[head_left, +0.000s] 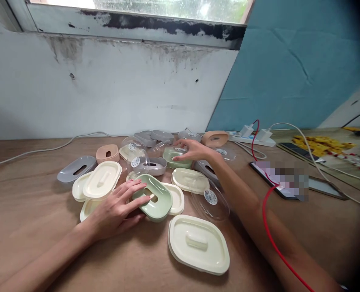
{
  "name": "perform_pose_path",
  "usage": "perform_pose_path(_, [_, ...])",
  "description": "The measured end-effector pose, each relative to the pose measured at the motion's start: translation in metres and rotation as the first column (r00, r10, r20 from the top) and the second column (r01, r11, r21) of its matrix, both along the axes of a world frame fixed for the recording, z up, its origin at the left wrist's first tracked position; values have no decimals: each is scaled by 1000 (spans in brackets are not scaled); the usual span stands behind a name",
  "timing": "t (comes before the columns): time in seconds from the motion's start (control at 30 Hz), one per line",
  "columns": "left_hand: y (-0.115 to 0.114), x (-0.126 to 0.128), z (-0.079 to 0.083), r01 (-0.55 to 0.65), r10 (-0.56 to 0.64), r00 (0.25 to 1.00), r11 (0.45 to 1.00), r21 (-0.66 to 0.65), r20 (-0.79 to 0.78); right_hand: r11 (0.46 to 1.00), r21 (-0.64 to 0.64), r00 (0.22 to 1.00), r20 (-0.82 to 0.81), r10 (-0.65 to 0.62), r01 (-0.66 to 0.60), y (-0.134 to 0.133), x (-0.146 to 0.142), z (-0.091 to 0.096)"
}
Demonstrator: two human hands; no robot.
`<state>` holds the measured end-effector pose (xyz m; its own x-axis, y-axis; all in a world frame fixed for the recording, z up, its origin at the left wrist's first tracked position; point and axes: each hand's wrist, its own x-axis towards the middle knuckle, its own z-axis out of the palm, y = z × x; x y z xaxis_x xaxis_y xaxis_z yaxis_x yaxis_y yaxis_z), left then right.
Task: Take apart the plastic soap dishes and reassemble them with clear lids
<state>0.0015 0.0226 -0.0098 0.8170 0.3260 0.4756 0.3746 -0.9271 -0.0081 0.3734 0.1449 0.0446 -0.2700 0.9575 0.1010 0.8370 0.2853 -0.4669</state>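
Observation:
My left hand grips a green oval tray with a slot, holding it tilted above the wooden table. My right hand reaches farther back and rests its fingers on a second green oval tray in the pile. Cream lids with a raised handle lie around the left hand, one large cream lid nearest me. Clear plastic covers with round stickers lie among them.
Grey and peach slotted trays sit at the pile's back. A phone with a red cable lies right of my right forearm, a white power strip behind it. The wall rises just beyond the pile.

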Motion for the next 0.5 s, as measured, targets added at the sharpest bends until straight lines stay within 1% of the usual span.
perform_pose_path(0.13, [-1,-1,0,0,0,1000,1000,-9,5,990,98,989,-120,-85,97,-4,-9,9])
perform_pose_path(0.2, [-1,-1,0,0,0,1000,1000,-16,5,981,157,980,-179,-84,112,-8,-20,11])
perform_pose_path(0.27, [-1,-1,0,0,0,1000,1000,-21,2,976,211,981,-194,-8,50,-14,-34,12])
perform_pose_path(0.33, [0,0,0,-2,2,1000,1000,-24,2,968,245,983,-155,101,-61,-21,-52,12])
perform_pose_path(0.43, [0,0,0,-8,8,1000,999,-33,9,950,218,963,-98,251,-225,-31,-77,12])
perform_pose_path(0.5, [-1,0,0,-7,8,1000,999,-40,11,940,169,945,-90,313,-296,-34,-86,14])
